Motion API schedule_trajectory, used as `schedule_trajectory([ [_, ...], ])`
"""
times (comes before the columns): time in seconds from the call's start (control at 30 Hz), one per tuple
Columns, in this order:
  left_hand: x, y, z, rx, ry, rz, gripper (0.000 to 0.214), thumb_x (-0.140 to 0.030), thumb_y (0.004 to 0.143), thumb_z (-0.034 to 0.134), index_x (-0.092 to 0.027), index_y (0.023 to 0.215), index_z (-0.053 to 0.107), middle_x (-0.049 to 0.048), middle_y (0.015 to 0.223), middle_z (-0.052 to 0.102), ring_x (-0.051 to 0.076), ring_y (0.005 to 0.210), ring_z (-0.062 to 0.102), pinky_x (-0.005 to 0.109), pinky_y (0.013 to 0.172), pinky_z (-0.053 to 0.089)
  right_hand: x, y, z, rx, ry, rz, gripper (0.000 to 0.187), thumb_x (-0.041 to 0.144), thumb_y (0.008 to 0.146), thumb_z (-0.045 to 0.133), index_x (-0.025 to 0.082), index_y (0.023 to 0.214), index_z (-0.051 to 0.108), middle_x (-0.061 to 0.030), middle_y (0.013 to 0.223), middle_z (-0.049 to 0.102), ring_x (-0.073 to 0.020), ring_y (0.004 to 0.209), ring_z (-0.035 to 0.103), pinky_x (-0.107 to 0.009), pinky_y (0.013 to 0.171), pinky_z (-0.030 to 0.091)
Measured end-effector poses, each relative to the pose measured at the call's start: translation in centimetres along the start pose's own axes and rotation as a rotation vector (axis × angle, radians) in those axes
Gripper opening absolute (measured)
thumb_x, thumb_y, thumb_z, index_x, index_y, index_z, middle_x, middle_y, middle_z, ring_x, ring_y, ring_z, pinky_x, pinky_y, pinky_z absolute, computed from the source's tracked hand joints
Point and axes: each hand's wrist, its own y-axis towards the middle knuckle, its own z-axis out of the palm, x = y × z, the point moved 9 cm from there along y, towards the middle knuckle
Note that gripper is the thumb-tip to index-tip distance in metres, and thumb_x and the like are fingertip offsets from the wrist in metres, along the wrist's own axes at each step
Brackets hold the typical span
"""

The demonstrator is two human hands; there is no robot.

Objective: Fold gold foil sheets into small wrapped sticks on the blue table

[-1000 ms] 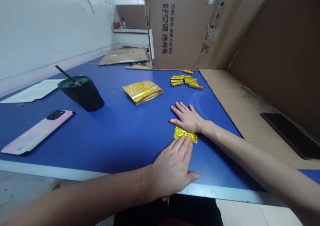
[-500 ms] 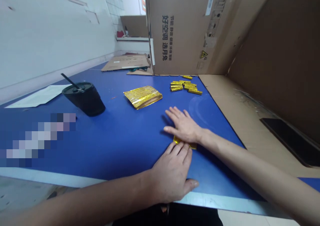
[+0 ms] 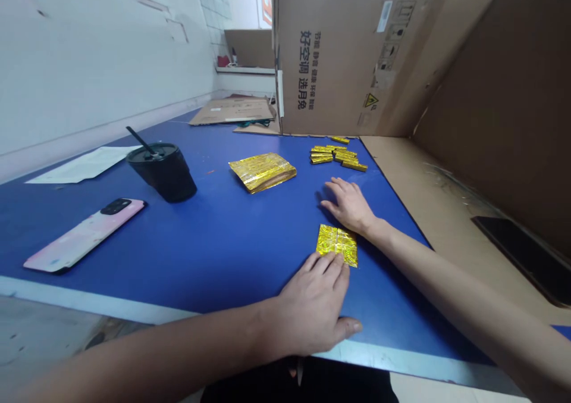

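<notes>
A square gold foil paper sheet (image 3: 336,242) lies flat on the blue tabletop (image 3: 232,236), with a crease or seam down its middle. The fingertips of my left hand (image 3: 312,302) rest flat on its near edge, thumb stretched out to the side. Just past the sheet's far edge, my right hand (image 3: 350,206) is low over the table, fingers extended and holding nothing. Farther off lies a stack of gold foil sheets (image 3: 263,172). Several narrow folded gold strips (image 3: 345,156) are grouped at the far right.
A black cup with a straw (image 3: 165,174) stands at the left, near a phone (image 3: 84,233) and white paper (image 3: 80,165). A large cardboard box (image 3: 339,63) rises behind. Flat cardboard (image 3: 236,110) lies at the back. A dark flat object (image 3: 517,257) is at the right.
My right hand has moved away from me off the gold sheet, uncovering it. My left hand stays on the near edge. The view has shifted slightly left.
</notes>
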Motion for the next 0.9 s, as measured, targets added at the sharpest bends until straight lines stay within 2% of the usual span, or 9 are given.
schedule_trajectory([
  [0.07, 0.2, 0.1, -0.2, -0.007, -0.021, -0.005, 0.067, -0.056, 0.081, 0.037, -0.006, 0.126, 0.035, 0.0166, 0.133, 0.036, 0.027, 0.124, 0.029, 0.038, 0.102, 0.017, 0.1, -1.6, -1.5, 0.022, 0.03, -0.016, 0.024, 0.03, 0.084, 0.045, 0.016, 0.097, 0.06, -0.0106, 0.102, 0.061, -0.0216, 0.097, 0.054, -0.034, 0.083, 0.04],
  [0.13, 0.4, 0.3, -0.5, -0.007, -0.056, -0.012, 0.065, -0.055, 0.078, 0.042, -0.008, 0.123, 0.039, 0.015, 0.129, 0.04, 0.027, 0.121, 0.032, 0.039, 0.101, 0.021, 0.8, -3.8, -2.7, 0.096, 0.124, -0.059, 0.019, 0.03, 0.084, 0.046, 0.018, 0.079, 0.061, -0.0053, 0.08, 0.063, -0.0176, 0.077, 0.056, -0.029, 0.071, 0.044],
  [0.2, 0.6, 0.6, -0.8, 0.003, -0.102, -0.016, 0.061, -0.052, 0.076, 0.048, -0.01, 0.119, 0.043, 0.0127, 0.122, 0.046, 0.026, 0.115, 0.038, 0.039, 0.098, 0.027, 2.0, -6.1, -3.2, 0.212, 0.224, -0.134, 0.018, 0.028, 0.083, 0.048, 0.019, 0.074, 0.06, -0.0035, 0.073, 0.06, -0.0159, 0.071, 0.054, -0.028, 0.066, 0.044],
  [0.27, 0.9, 0.8, -1.1, 0.019, -0.147, -0.027, 0.054, -0.047, 0.076, 0.052, -0.011, 0.115, 0.046, 0.0107, 0.114, 0.051, 0.025, 0.109, 0.043, 0.039, 0.095, 0.031, 3.1, -8.0, -3.4, 0.295, 0.261, -0.213, 0.016, 0.028, 0.083, 0.049, 0.019, 0.075, 0.06, -0.0031, 0.073, 0.058, -0.0157, 0.072, 0.053, -0.028, 0.066, 0.044],
  [0.33, 1.3, 1.1, -1.5, 0.028, -0.186, -0.041, 0.045, -0.042, 0.076, 0.053, -0.011, 0.109, 0.048, 0.0097, 0.109, 0.052, 0.024, 0.105, 0.045, 0.039, 0.092, 0.034, 3.8, -9.1, -3.5, 0.322, 0.258, -0.273, 0.014, 0.027, 0.083, 0.049, 0.02, 0.083, 0.062, -0.0038, 0.078, 0.059, -0.0165, 0.076, 0.053, -0.03, 0.069, 0.044],
  [0.53, 3.6, 2.0, -2.7, 0.019, -0.299, -0.099, 0.02, -0.026, 0.078, 0.052, -0.014, 0.094, 0.052, 0.0064, 0.096, 0.055, 0.02, 0.095, 0.048, 0.033, 0.082, 0.042, 5.0, -9.7, -4.1, 0.264, 0.174, -0.376, 0.017, 0.02, 0.083, 0.048, 0.02, 0.092, 0.062, -0.0067, 0.087, 0.06, -0.0178, 0.079, 0.054, -0.033, 0.071, 0.045],
  [0.67, 4.9, 2.8, -2.9, 0.023, -0.191, -0.062, 0.015, -0.023, 0.078, 0.053, -0.015, 0.091, 0.054, 0.0049, 0.091, 0.056, 0.019, 0.089, 0.049, 0.033, 0.079, 0.043, 5.6, -10.1, -4.3, 0.225, 0.117, -0.409, 0.02, 0.018, 0.085, 0.043, 0.018, 0.089, 0.062, -0.0075, 0.085, 0.062, -0.0169, 0.075, 0.056, -0.032, 0.069, 0.046],
  [0.9, 4.7, 3.6, -2.4, 0.003, 0.012, 0.005, 0.016, -0.024, 0.077, 0.057, -0.013, 0.087, 0.054, 0.0059, 0.09, 0.055, 0.02, 0.087, 0.049, 0.031, 0.074, 0.044, 5.0, -10.1, -4.2, 0.151, 0.111, -0.421, 0.023, 0.013, 0.085, 0.038, 0.015, 0.085, 0.061, -0.0086, 0.081, 0.062, -0.017, 0.074, 0.055, -0.033, 0.068, 0.045],
])
